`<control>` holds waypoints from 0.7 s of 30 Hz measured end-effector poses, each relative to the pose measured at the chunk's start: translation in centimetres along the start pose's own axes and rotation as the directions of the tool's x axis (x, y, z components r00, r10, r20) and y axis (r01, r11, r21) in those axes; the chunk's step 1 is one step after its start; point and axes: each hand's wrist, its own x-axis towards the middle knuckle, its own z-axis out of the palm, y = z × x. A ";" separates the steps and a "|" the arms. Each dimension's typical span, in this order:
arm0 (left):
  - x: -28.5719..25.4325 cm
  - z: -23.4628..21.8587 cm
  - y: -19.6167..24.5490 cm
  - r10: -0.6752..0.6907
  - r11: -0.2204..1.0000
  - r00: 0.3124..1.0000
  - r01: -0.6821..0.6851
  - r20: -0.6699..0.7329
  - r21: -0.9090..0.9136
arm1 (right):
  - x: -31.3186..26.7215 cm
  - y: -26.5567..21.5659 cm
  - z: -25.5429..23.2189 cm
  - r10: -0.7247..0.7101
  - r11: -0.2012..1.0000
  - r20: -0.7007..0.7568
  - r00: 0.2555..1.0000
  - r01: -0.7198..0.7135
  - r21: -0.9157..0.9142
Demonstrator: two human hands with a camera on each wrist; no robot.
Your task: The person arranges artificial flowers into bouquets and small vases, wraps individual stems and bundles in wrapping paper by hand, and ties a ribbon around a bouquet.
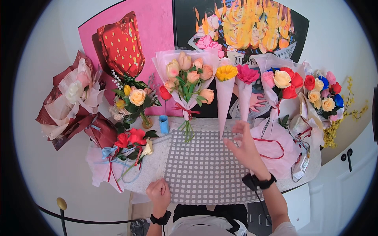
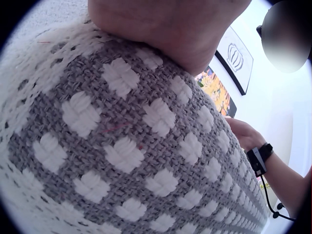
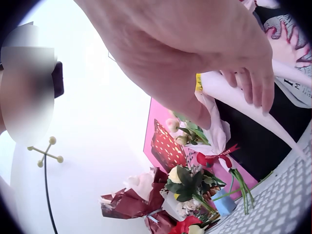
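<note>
My right hand [image 1: 247, 148] is raised over the back of the grey-and-white checked cloth, thumb and fingers apart with nothing between them. Just beyond it, a yellow flower [image 1: 226, 72] in a pale pink paper cone [image 1: 223, 102] stands upright, the cone's tip close to the thumb. Beside that is a magenta flower [image 1: 248, 74] in a similar cone [image 1: 244, 103], its lower end overlapped by the fingers. In the right wrist view the yellow flower's cone [image 3: 243, 107] passes behind the fingers. My left hand [image 1: 159, 192] rests curled in a fist at the cloth's front left corner, holding nothing visible.
The checked cloth [image 1: 204, 169] covers the table's middle. A peach bouquet [image 1: 188, 78], a blue cup [image 1: 163, 124] and a dark red wrapped bouquet [image 1: 73, 98] stand left. Red flowers [image 1: 137, 136] lie front left. Two mixed bouquets and pink paper [image 1: 275, 153] with red ribbon are right.
</note>
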 end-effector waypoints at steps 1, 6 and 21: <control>0.0 0.0 -0.1 0.004 1.000 1.000 -0.004 -0.003 0.000 | 1.1 1.0 0.4 0.041 0.999 -0.010 0.999 -0.041 -0.003; -0.1 0.0 -0.3 0.003 1.000 1.000 -0.003 0.012 0.006 | 4.2 5.3 2.9 0.111 0.993 -0.007 0.994 -0.111 -0.028; -0.2 0.0 -0.5 0.006 1.000 1.000 -0.007 0.017 0.016 | 9.1 4.0 3.5 0.192 0.881 0.120 0.974 -0.225 0.416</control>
